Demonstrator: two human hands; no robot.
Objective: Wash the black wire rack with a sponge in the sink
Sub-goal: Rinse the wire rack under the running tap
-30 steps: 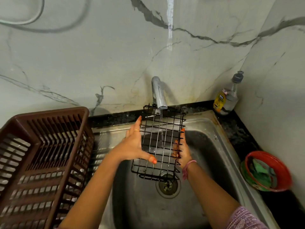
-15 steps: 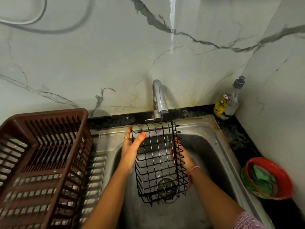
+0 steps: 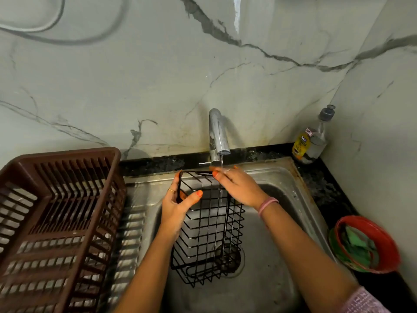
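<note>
The black wire rack (image 3: pixel 209 231) — an open-topped basket of thin bars — hangs over the steel sink (image 3: pixel 282 177) under the running faucet (image 3: pixel 217 134). The left hand (image 3: pixel 178 208) pinches its left rim; the right hand (image 3: pixel 239 188) grips its far rim. A brown dish drainer (image 3: pixel 58 213) stands left, a red bowl (image 3: pixel 370 245) right.

black wire rack (image 3: pixel 209 240), brown basket (image 3: pixel 56 222), red bowl (image 3: pixel 383 240)

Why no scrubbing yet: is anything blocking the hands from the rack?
Nothing visible: left hand grips the black wire rack at its corner, right hand rests on its top rim under the tap.
</note>
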